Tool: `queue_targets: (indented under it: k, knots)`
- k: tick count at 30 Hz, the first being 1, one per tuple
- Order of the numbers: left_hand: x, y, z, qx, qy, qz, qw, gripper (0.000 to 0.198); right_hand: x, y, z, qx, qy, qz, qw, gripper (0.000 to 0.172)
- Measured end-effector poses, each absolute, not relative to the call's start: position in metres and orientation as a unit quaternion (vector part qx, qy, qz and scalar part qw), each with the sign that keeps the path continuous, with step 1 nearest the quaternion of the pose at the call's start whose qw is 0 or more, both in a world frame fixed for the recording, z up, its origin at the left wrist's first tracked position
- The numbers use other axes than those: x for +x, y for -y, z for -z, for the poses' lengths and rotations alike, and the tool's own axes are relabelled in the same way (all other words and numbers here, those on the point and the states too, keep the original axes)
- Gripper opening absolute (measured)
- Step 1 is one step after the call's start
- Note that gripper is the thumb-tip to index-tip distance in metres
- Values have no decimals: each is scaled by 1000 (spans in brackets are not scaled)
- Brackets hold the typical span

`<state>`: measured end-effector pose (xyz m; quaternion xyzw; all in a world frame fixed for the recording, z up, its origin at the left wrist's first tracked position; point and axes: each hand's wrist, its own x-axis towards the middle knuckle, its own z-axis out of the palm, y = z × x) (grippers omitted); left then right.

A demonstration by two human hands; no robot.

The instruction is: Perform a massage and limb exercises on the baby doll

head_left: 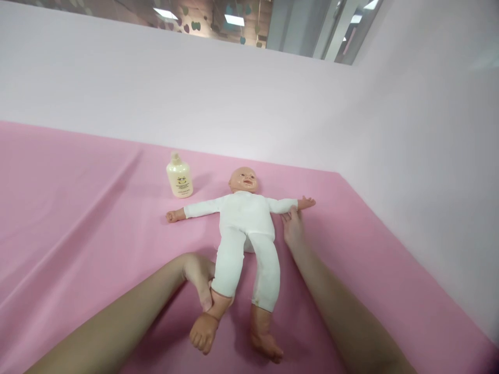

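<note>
A baby doll (247,215) in a white long-sleeved top and white trousers lies on its back, arms spread wide, its bare feet towards me. My left hand (199,278) is wrapped round the lower leg on the left of the view, thumb by the ankle and the other fingers hidden behind the leg. At the doll's forearm on the right, just before the cuff, my right hand (292,226) has its thumb and fingertips against the sleeve. How firmly those fingers grip is hard to see.
A pale yellow pump bottle (180,179) with a printed label stands left of the doll's head. Pink cloth (97,223), creased at the left, covers the surface. White walls (421,145) rise behind and on the right, with a window (234,23) at the top.
</note>
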<state>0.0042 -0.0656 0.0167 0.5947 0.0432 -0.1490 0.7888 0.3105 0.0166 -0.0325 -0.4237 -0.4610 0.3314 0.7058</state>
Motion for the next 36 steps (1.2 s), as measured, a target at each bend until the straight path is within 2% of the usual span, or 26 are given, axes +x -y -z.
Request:
queue_targets:
  k: [2,5,10,13,16,21,25,28,32,36]
  knots:
    - [0,65,-11,578,-60,102,808,55,300,-8,22,-434,434,-356,704,75]
    - [-3,62,-2,525,-69,-15,848,60,285,4,9,-432,466,-310,707,75]
    - [3,53,5,410,-91,-249,873,57,266,15,7,-407,612,-241,634,61]
    - [8,48,3,377,-136,-293,868,52,264,19,13,-402,671,-207,587,50]
    - [12,46,1,351,-174,-318,863,51,266,24,13,-413,731,-123,530,43]
    - [19,47,3,322,-225,-340,854,52,266,31,2,-405,798,-14,447,43]
    - [22,48,3,323,-232,-353,847,51,264,34,-3,-385,827,16,409,44]
    - [22,49,3,344,-209,-355,844,51,266,31,1,-384,818,-8,429,43]
    - [17,51,6,401,-130,-310,852,51,270,21,9,-412,735,-114,527,43]
    - [7,56,6,480,-27,-179,859,56,276,13,3,-402,606,-223,649,61]
